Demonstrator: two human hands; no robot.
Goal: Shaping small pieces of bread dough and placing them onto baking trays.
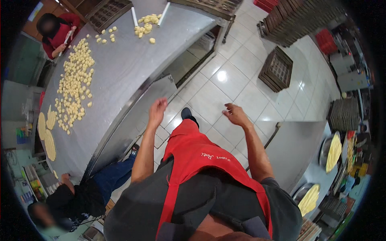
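Both my hands are in the air over the tiled floor, holding nothing. My left hand (158, 111) is raised beside the edge of the long metal table (124, 68), apart from it, with its fingers loosely bent. Out to the right, my right hand (236, 114) has its fingers spread. Many small pale dough balls (76, 80) lie scattered along the far left of the table. Flat rolled dough sheets (49, 144) rest at its left end. Beyond my right hand, a stack of dark baking trays (276, 69) stands on the floor.
One person in red (60, 34) holds a rolling pin across the table; another in black (76, 197) is at its near left end. Tall tray stacks (297, 20) stand at the back right. Bowls of yellow dough (333, 152) sit on the right-hand table.
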